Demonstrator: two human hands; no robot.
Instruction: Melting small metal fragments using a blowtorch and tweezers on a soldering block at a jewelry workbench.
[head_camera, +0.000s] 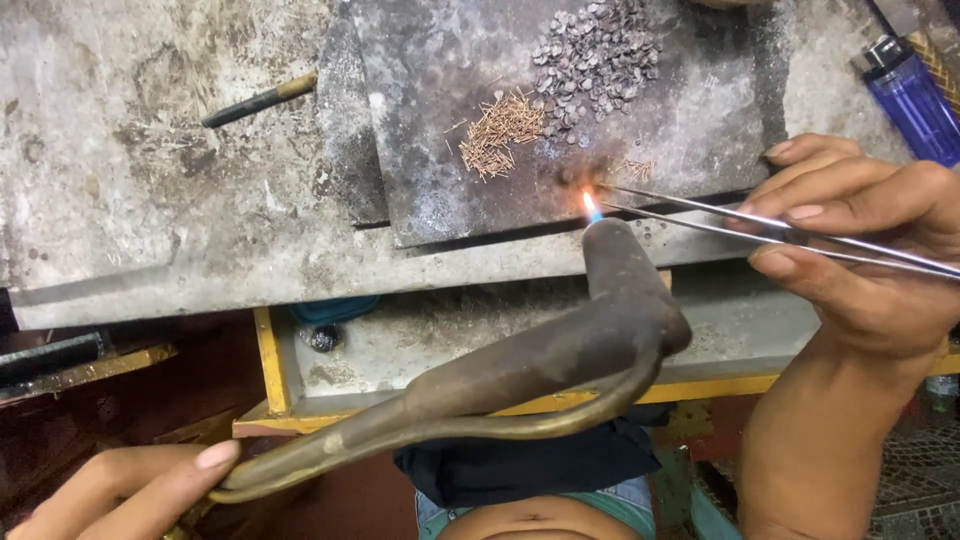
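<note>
My left hand (130, 490) grips the tail of a dark bent metal torch (520, 370) at the lower left. Its nozzle points up at a grey soldering slab (440, 90) and throws a small blue flame (592, 207). My right hand (860, 250) holds long steel tweezers (720, 222), whose tips reach left to a glowing spot on the slab beside the flame. On the slab lie a heap of short copper-coloured wire bits (497, 130) and a pile of small dark round pieces (595, 55).
A blue lighter (912, 100) lies at the top right on the grey worn bench (150, 200). A dark rod with a brass tip (260, 100) rests at the upper left. A yellow-edged open drawer (400, 340) sits under the bench.
</note>
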